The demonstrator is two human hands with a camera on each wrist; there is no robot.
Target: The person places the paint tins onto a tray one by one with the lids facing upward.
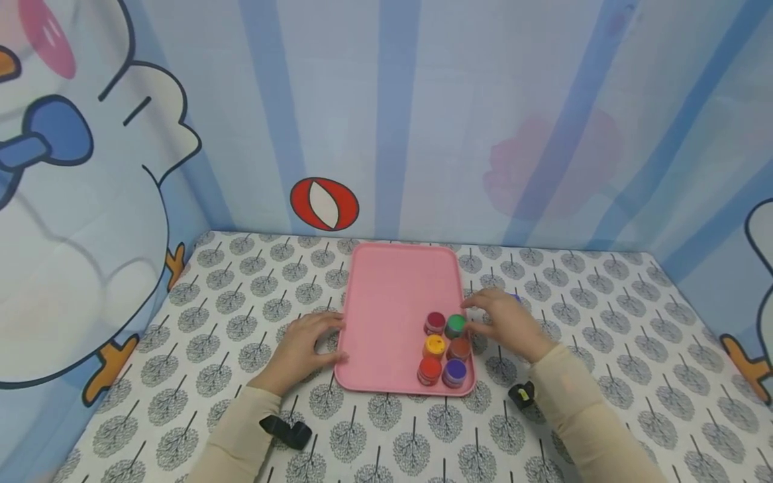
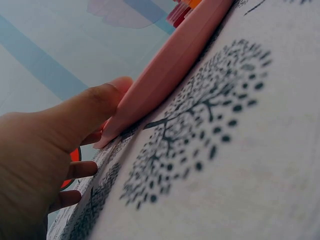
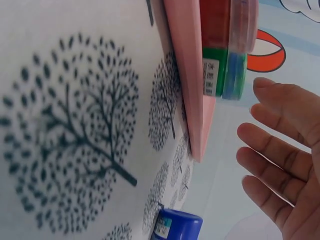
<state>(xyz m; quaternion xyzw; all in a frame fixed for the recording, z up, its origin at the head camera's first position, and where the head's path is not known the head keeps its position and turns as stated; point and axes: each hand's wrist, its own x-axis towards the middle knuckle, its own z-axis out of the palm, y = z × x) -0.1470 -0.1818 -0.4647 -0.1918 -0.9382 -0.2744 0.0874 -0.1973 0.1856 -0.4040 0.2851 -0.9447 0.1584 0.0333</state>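
A pink tray (image 1: 392,288) lies flat on the table. My left hand (image 1: 306,345) touches its left edge with spread fingers; in the left wrist view the thumb (image 2: 120,87) reaches the rim. Several small lidded jars stand at the tray's lower right: dark red (image 1: 434,323), green (image 1: 455,325), yellow (image 1: 433,346), brown (image 1: 459,349), red (image 1: 429,369) and purple (image 1: 454,372). My right hand (image 1: 507,322) is over the tray's right edge, nearest the green jar. Its fingers (image 3: 270,150) are extended, with a gap to the jars in the right wrist view.
A blue jar (image 3: 180,225) stands on the tablecloth right of the tray, mostly hidden by the right hand in the head view. The cloth (image 1: 253,288) has a tree print. A curtain (image 1: 423,121) with cartoon figures hangs behind the table.
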